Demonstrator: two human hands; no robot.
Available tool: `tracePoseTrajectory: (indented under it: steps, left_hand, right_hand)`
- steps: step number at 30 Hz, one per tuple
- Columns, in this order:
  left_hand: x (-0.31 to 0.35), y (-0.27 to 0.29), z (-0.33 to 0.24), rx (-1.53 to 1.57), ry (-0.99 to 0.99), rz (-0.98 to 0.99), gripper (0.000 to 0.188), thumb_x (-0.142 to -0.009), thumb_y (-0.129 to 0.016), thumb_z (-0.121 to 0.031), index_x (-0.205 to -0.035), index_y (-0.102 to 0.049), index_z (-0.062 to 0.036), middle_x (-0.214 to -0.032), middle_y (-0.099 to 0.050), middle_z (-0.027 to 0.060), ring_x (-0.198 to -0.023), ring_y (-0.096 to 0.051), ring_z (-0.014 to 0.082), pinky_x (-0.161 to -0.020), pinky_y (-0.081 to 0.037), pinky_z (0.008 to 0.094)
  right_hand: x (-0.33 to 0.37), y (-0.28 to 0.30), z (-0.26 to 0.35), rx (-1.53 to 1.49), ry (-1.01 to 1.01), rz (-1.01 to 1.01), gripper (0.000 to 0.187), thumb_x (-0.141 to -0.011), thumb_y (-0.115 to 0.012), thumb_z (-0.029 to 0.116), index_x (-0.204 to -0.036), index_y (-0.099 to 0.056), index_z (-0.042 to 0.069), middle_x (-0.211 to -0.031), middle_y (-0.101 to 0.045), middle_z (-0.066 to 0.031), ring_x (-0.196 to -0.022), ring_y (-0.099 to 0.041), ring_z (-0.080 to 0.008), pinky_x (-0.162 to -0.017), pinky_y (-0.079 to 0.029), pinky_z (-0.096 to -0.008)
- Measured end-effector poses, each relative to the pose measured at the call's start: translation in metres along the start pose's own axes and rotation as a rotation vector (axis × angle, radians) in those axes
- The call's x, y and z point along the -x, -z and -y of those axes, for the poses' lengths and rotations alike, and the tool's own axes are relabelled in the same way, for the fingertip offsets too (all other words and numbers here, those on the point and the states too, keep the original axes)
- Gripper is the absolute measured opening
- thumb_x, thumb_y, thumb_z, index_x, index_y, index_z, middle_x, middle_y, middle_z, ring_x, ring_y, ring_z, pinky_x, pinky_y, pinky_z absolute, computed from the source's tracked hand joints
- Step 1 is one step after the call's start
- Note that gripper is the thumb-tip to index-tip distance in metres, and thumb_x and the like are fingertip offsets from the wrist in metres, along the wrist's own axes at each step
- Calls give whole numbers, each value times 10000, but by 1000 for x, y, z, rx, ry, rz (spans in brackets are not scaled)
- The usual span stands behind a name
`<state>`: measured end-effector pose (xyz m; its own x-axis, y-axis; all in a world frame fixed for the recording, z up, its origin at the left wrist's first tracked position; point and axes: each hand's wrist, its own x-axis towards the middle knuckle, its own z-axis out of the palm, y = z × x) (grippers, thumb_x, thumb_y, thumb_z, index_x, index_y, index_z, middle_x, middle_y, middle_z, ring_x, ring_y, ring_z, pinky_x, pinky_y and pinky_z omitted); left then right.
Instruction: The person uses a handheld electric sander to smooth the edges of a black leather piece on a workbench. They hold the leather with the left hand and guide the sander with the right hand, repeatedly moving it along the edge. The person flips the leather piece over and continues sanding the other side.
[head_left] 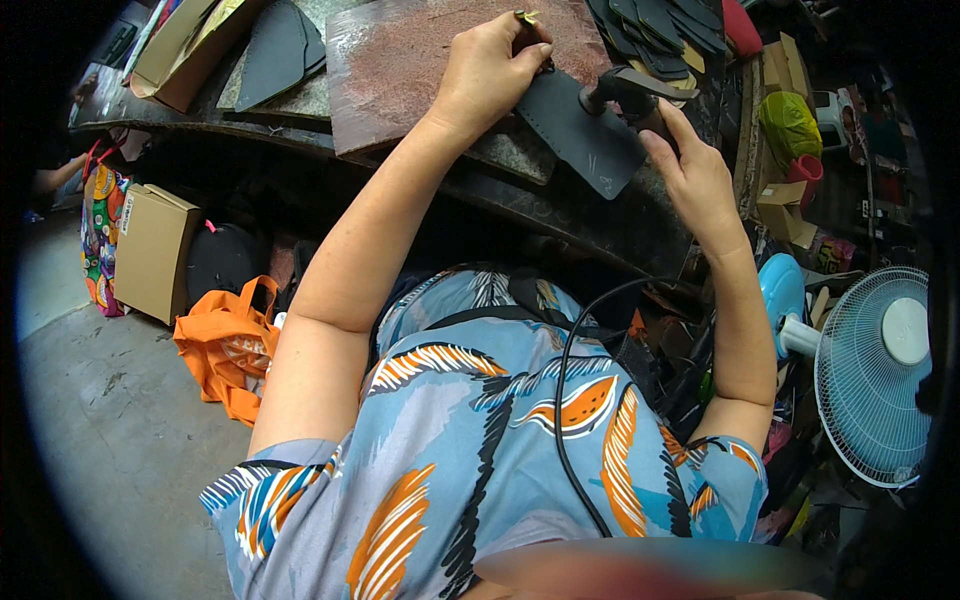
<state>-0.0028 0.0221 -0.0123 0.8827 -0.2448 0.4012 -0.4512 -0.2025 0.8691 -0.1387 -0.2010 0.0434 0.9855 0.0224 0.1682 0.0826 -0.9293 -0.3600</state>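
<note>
My right hand is wrapped round the handle of a claw hammer, whose dark head is over a flat black panel. The panel looks like leather, has small pale marks near its lower edge, and juts over the table's near edge. At the panel's upper left corner, my left hand is closed on a short dark rod-like tool with a yellowish bit at its top. The fingers hide most of that tool, and its lower end cannot be made out.
A worn reddish board lies on the dark table. Stacked black panels are at the far right, with more black pieces at the left beside an open cardboard box. A fan stands right; an orange bag sits left.
</note>
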Motion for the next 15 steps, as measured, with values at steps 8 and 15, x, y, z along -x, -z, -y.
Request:
tracePoseTrajectory:
  steps: [8, 15]
  left_hand:
    - [-4, -5, -2, -101, -228, 2, 138, -824, -685, -112, -930, -671, -24, -855, -691, 163, -826, -687, 319, -729, -544, 379]
    - [2, -13, -18, -360, -419, 37, 113, -784, -623, 0, -891, -600, -31, -834, -654, 169, -842, -656, 354, -737, -532, 438]
  right_hand:
    - [-13, 38, 37, -144, 22, -65, 435, -968, -573, 318, -1333, -509, 89, -957, -702, -152, -815, -689, -281, -720, -528, -348]
    - [-22, 62, 56, -505, 343, -290, 325, -1011, -505, 254, -1286, -536, 82, -814, -635, -100, -676, -604, -152, -591, -463, -257]
